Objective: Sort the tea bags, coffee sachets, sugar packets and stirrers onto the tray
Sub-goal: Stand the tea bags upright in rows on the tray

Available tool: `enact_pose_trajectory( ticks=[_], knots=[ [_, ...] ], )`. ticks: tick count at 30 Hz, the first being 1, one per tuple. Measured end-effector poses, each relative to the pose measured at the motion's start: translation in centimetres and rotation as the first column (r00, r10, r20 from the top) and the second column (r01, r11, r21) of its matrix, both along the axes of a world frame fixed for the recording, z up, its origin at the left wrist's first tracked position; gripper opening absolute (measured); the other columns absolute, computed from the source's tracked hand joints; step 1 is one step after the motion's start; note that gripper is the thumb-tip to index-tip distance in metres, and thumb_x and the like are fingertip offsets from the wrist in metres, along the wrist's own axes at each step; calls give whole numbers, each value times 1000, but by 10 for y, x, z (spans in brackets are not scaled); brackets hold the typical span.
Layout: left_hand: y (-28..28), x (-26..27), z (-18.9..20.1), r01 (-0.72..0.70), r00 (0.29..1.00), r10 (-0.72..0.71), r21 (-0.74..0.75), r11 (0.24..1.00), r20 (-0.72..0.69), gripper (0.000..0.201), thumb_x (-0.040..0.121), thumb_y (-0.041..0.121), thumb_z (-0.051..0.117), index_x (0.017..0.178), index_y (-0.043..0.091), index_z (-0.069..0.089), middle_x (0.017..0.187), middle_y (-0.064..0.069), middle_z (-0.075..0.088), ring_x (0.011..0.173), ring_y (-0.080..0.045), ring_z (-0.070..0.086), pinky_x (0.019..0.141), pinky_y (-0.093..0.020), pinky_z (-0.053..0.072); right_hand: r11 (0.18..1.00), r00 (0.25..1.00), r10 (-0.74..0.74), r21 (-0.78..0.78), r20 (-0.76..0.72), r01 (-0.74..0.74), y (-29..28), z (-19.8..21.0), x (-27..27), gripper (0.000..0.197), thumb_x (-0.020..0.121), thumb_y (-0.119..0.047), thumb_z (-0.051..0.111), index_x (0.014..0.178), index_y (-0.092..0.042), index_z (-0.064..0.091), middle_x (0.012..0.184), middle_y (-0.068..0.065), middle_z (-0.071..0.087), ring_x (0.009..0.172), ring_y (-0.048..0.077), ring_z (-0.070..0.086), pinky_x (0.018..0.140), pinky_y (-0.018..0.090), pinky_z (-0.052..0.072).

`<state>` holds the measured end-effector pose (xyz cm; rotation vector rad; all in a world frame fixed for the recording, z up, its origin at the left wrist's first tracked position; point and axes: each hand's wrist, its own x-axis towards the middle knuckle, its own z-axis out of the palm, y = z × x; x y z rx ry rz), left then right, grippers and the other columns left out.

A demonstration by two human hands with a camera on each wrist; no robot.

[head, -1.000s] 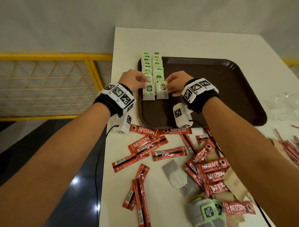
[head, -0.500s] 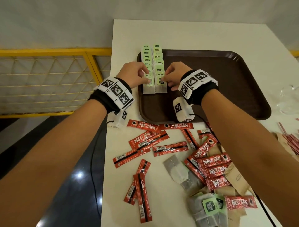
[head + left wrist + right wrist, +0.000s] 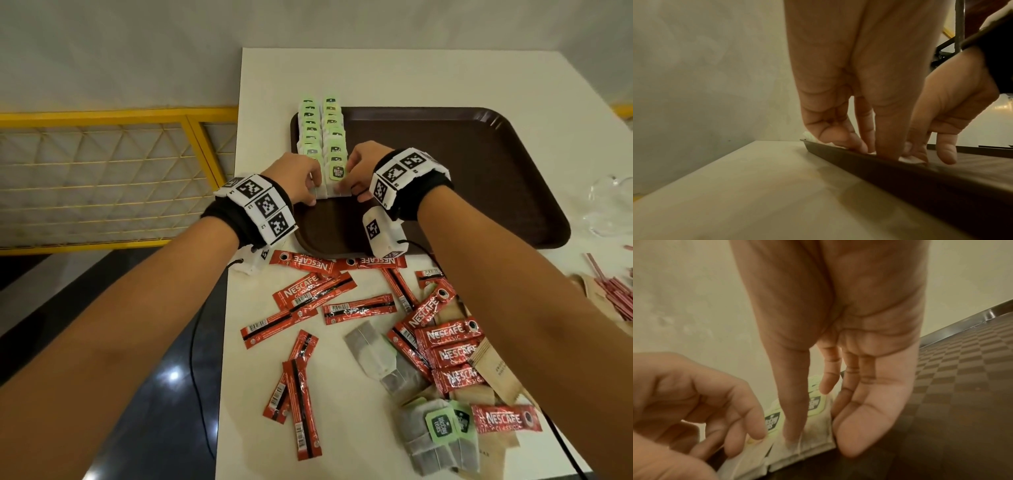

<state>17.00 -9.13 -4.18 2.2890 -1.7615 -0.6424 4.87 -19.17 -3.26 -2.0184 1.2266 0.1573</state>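
Two rows of paper tea bags with pale green square tags (image 3: 322, 137) run down the left side of the dark brown plastic tray (image 3: 479, 178), whose floor has a fine checkered texture in my right wrist view. I have my left hand (image 3: 296, 178) and right hand (image 3: 363, 171) at the near end of those rows, centre of the frame. My left fingers (image 3: 840, 138) are curled, their tips pressing the near bag of the left row; my right thumb presses the front bag of the right row while the other right fingers (image 3: 865, 410) lie straight along its side. Compared with half a second ago, both hands sit slightly nearer me on the rows. Glossy red foil coffee sachets (image 3: 346, 308) lie scattered on the white bench (image 3: 394, 75) at lower centre, with loose grey tea bags (image 3: 380, 359), brown paper sugar packets (image 3: 493, 370) and thin red stirrers (image 3: 613, 291) at right.
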Motion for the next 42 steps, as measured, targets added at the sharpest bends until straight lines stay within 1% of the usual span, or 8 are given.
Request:
enact_pose_trajectory(
  ticks=[7, 17, 20, 23, 26, 31, 38, 42],
  knots=[
    [18, -16, 16, 45, 991, -59, -115, 992, -122, 29, 82, 24, 69, 109, 14, 62, 93, 1, 58, 85, -13, 52, 73, -21, 38, 991, 980, -114, 85, 161, 101, 2, 31, -35, 21, 80, -20, 73, 85, -20, 53, 84, 2, 63, 78, 14, 64, 72, 33, 58],
    [57, -111, 29, 482, 850, -491, -94, 871, -194, 30, 86, 30, 64, 113, 18, 61, 90, 8, 56, 67, 5, 46, 59, 0, 34, 992, 986, -92, 103, 140, 78, 45, 47, -149, 8, 87, -21, 64, 93, -22, 59, 89, -3, 63, 81, 11, 62, 75, 30, 54],
    [69, -122, 26, 542, 833, -529, 51, 839, -161, 39, 81, 33, 69, 116, 19, 59, 97, 7, 57, 71, 1, 47, 61, -6, 36, 997, 996, -68, 47, 56, 65, 51, 44, -186, 6, 87, -21, 64, 90, -25, 62, 89, -1, 65, 83, 15, 62, 74, 29, 52],
    [79, -134, 15, 602, 796, -592, 266, 753, -128, 57, 71, 38, 77, 119, 20, 52, 111, 3, 54, 91, -10, 50, 79, -21, 45, 995, 994, 84, 53, -74, -81, 58, 36, -202, 10, 86, -23, 65, 91, -31, 63, 91, -5, 64, 84, 13, 61, 69, 25, 49],
    [84, -150, 8, 548, 829, -547, 374, 748, -120, 75, 66, 33, 82, 127, 26, 38, 120, 4, 50, 103, -15, 50, 90, -35, 47, 967, 945, 250, 15, -210, -252, 65, 29, -195, 22, 84, -24, 67, 105, -29, 63, 86, -13, 55, 82, 7, 54, 72, 23, 41],
    [80, -158, 6, 416, 908, -400, 391, 821, -127, 68, 71, 24, 79, 126, 28, 38, 86, 6, 55, 75, -10, 52, 66, -27, 46, 900, 864, 380, -86, -330, -428, 74, 17, -179, 50, 75, -31, 76, 121, -24, 57, 88, -10, 53, 85, 11, 54, 74, 26, 44],
    [79, -142, 17, 368, 928, -338, 242, 898, -155, 9, 81, 18, 69, 90, 21, 68, 73, 15, 58, 68, -2, 52, 58, -5, 38, 803, 786, 508, -137, -353, -580, 72, 10, -176, 35, 75, -28, 76, 106, -17, 62, 97, -4, 46, 98, 17, 51, 78, 28, 44],
    [90, -143, 10, 378, 925, -344, 321, 868, -159, 28, 75, 30, 76, 99, 26, 62, 90, 12, 52, 81, -2, 49, 72, -14, 41, 784, 788, 536, -165, -303, -598, 64, 11, -181, 17, 78, -27, 72, 88, -22, 59, 99, -4, 42, 96, 13, 39, 81, 29, 40]
  ],
)
